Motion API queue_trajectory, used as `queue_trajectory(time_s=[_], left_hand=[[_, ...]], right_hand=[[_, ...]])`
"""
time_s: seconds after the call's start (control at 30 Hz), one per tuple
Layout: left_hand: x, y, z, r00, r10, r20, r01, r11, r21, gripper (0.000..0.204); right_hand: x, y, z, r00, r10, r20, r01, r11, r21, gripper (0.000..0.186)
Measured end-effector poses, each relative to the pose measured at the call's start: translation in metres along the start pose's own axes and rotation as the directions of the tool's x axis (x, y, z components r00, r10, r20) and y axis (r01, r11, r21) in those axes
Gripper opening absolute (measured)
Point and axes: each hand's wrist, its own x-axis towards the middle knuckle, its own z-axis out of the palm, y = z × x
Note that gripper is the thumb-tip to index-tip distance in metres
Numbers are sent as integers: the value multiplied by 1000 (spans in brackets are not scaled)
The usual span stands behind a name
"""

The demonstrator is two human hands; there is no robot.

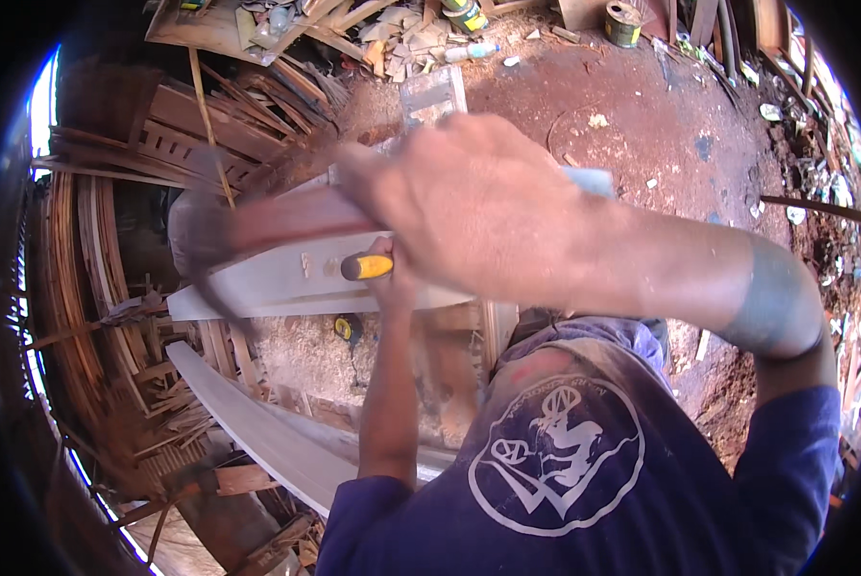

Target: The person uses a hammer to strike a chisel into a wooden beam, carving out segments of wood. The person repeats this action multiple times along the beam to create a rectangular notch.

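Raised close to the camera, my right hand [488,197] is wrapped round the wooden handle of a hammer [291,219]. The hammer's dark head, smeared by motion, is at the left end of the handle. Below it, my left hand [399,283] grips a chisel [371,266] by its yellow handle with a dark end, which points up. The chisel's blade is hidden. Under both hands lies a pale, tapered wooden board [243,290], and my left hand is over it. The hammer is apart from the chisel in this view.
A second pale curved board [248,432] lies nearer my body. A tape measure [345,329] rests on the dusty work surface between the boards. Stacked planks [99,259] line the left side. Wood scraps, a plastic bottle [472,51] and a tin can [623,24] are at the far side.
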Motion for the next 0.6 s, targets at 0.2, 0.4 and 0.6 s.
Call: queue_trajectory(time_s=[0.2,0.4,0.6], left_hand=[[14,51,22,995,67,-69,-76,987,-141,10],[-17,74,9,976,-208,66,216,967,-133,14],[-11,77,8,997,-55,53,59,994,-89,21]], right_hand=[[-36,25,64,958,132,254,-110,989,-99,30],[-68,60,51,902,410,132,-424,901,95,19],[-140,88,57,725,687,50,-653,663,365,10]])
